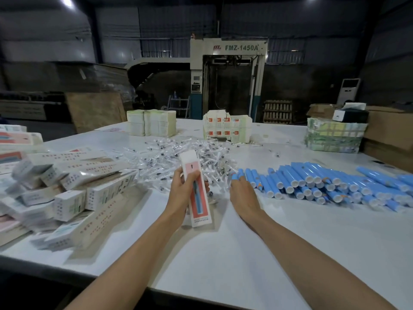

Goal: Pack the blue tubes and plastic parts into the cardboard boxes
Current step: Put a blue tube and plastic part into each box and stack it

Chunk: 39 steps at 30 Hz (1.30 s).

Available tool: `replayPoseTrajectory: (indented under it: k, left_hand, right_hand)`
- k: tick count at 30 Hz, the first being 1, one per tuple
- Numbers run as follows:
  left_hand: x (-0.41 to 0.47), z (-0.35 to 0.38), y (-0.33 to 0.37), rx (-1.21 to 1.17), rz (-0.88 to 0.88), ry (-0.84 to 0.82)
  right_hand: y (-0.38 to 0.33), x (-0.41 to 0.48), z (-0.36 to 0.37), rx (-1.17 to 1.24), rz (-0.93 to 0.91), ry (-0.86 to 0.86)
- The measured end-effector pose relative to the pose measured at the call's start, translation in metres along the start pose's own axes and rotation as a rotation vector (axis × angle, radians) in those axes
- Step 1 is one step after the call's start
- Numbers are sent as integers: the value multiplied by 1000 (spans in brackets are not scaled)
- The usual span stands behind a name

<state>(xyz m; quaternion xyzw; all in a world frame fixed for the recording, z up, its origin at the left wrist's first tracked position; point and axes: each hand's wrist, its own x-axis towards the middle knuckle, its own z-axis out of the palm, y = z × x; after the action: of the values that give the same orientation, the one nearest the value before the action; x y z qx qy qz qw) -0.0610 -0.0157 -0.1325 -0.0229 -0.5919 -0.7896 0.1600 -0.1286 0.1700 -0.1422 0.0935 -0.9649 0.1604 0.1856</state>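
Note:
My left hand (185,186) grips a long white and red cardboard box (196,191) upright over the white table (223,253), its top flap open. My right hand (242,195) reaches toward the left end of a row of blue tubes (324,186), fingertips on or pinching one blue tube (238,175); blur hides the grip. A heap of small clear plastic parts (183,155) lies just beyond both hands.
A pile of packed white boxes (73,186) fills the left of the table. Stacks of flat box blanks (152,125) (228,127) (333,137) stand at the far edge. Brown cartons (388,135) sit at the right. A large machine stands behind.

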Motion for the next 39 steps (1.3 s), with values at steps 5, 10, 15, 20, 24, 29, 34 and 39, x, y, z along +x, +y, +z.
replayPoseTrajectory:
  k: [5, 10, 15, 20, 24, 29, 34, 39]
  left_hand:
    - [-8, 9, 6, 28, -19, -23]
    - [-14, 14, 10, 90, 14, -109]
    - [-19, 13, 13, 142, 48, -148]
    - [-23, 16, 13, 191, 54, -174]
    - [-25, 17, 13, 178, 78, -195]
    - [-25, 17, 14, 167, 103, -227]
    - [-25, 16, 13, 180, 108, -228]
    - [-26, 16, 13, 195, 117, -241]
  right_hand:
    - [17, -35, -35, -145, 16, -107]
    - [24, -43, -57, -187, 82, -154]
    - [29, -42, -42, -66, 93, -92]
    - [33, -27, -64, 316, 293, -15]
    - [15, -8, -112, 1256, 290, 109]
    - [-27, 11, -145, 1576, 71, 160]
    - [-42, 16, -137, 1434, 106, 107]
    - [-33, 17, -133, 1135, 80, 20]
